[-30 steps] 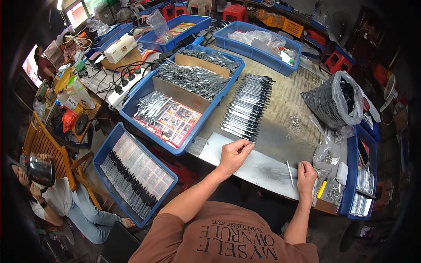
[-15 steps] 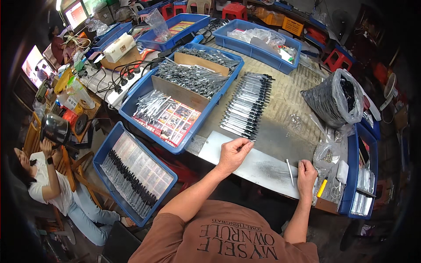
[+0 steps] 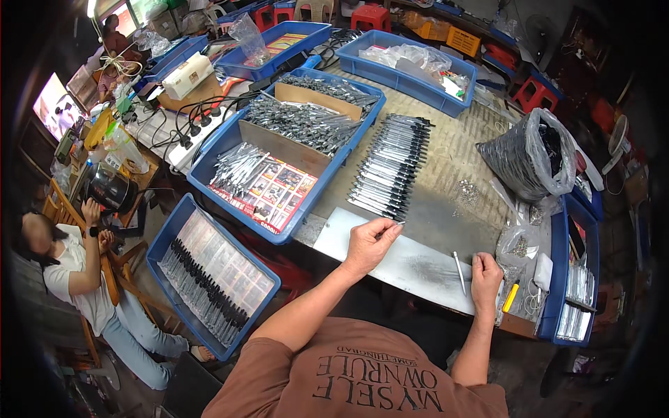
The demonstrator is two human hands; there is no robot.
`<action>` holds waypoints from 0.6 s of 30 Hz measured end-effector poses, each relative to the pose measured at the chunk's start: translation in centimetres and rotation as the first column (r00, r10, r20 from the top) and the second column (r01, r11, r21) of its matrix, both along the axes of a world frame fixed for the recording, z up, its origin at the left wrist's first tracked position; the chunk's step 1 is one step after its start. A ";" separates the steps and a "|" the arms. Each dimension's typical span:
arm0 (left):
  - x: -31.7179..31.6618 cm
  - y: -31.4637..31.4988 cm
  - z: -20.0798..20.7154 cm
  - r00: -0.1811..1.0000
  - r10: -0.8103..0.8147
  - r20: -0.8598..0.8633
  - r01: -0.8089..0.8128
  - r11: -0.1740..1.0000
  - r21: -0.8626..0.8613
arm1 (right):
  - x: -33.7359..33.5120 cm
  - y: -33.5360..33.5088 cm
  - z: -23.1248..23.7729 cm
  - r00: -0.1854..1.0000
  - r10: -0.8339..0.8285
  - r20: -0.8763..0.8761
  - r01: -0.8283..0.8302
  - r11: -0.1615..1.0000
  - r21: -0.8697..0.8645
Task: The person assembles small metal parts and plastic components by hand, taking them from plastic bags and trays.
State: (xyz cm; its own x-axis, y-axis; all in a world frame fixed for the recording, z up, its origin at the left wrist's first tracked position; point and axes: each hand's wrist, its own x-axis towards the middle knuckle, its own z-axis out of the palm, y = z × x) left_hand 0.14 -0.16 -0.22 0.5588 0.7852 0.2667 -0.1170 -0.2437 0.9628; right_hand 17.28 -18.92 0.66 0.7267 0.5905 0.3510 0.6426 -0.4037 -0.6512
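A neat row of black-and-clear pens (image 3: pixel 391 167) lies on the table, side by side. My left hand (image 3: pixel 371 245) is at the row's near end, thumb and finger pinched together. Something small and pale shows at its fingertips, too small to name. My right hand (image 3: pixel 486 280) rests by the table's front edge with its fingers curled in; what they hold, if anything, is hidden. Just left of it a thin white pen-like stick (image 3: pixel 460 273) lies on the white board (image 3: pixel 341 233), apart from the hand.
A divided blue tray (image 3: pixel 282 240) of pen parts stands left of the row. Below it, another blue tray (image 3: pixel 268 298) holds lined-up pens; a seated person (image 3: pixel 77 272) is beyond. At right are a bag of black parts (image 3: pixel 512 164), small metal bits (image 3: pixel 468 191) and a yellow-handled tool (image 3: pixel 511 297).
Both my hands stay practically in place. At the left, the seated person's hands have come down and closer together, and the dark round object by them appears lower.
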 end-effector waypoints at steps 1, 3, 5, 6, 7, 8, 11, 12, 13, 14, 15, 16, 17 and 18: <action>0.0 0.0 0.0 1.000 0.006 0.005 -0.006 1.000 0.007 | -0.1 0.0 0.1 1.000 -0.002 -0.002 0.002 1.000 -0.007; 0.0 0.0 0.1 1.000 0.009 0.011 -0.009 1.000 0.015 | 0.0 0.0 -0.1 1.000 -0.005 0.005 0.005 1.000 0.000; -0.1 0.1 0.3 1.000 -0.008 -0.023 0.008 1.000 0.008 | 0.1 0.0 -0.2 1.000 -0.009 0.011 0.009 1.000 0.007; -0.1 0.1 0.3 1.000 -0.011 -0.022 0.011 1.000 0.008 | 0.1 0.0 -0.2 1.000 -0.004 0.008 0.004 1.000 0.004; 0.0 0.1 0.2 1.000 -0.008 -0.014 0.008 1.000 0.015 | 0.1 0.1 -0.1 1.000 0.000 0.005 0.000 1.000 0.001; 0.0 0.1 0.2 1.000 -0.006 -0.005 0.006 1.000 0.021 | 0.1 0.1 -0.1 1.000 -0.003 0.005 0.003 1.000 0.002; 0.1 0.2 0.0 1.000 -0.016 -0.007 0.016 1.000 0.011 | 0.1 0.1 -0.1 1.000 -0.003 0.015 0.003 1.000 -0.002; 0.1 0.3 0.0 1.000 -0.022 -0.006 0.022 1.000 0.013 | 0.2 0.1 -0.2 1.000 0.002 0.017 -0.002 1.000 0.003; 0.1 0.3 0.2 1.000 -0.023 -0.017 0.023 1.000 0.003 | 0.2 0.1 -0.2 1.000 0.006 0.019 -0.007 1.000 0.009; 0.1 0.3 0.4 0.999 -0.024 -0.029 0.024 1.000 -0.007 | 0.2 0.0 -0.2 1.000 0.000 0.020 0.000 1.000 0.012; 0.1 0.4 0.1 1.000 -0.022 -0.012 0.022 1.000 -0.005 | 0.1 0.0 -0.2 1.000 0.005 0.024 -0.005 1.000 0.024; 0.0 0.2 0.1 1.000 -0.030 -0.010 0.030 1.000 -0.001 | 0.0 0.0 -0.1 1.000 0.009 0.030 -0.011 0.999 0.037; 0.1 0.2 0.1 0.999 -0.008 0.037 0.010 0.999 -0.054 | 0.0 0.1 0.0 0.999 -0.001 0.036 0.000 0.999 0.043; 0.1 0.2 0.1 0.996 0.015 0.083 -0.006 0.994 -0.107 | -0.1 0.1 0.1 1.000 -0.002 0.024 0.002 1.000 0.023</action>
State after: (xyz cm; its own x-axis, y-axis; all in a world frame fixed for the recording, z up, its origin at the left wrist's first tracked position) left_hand 0.28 0.06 -0.15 0.5295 0.8175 0.2265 -0.1963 -0.1416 0.9703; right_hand 17.19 -18.85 0.77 0.7190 0.5807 0.3820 0.6575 -0.3900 -0.6447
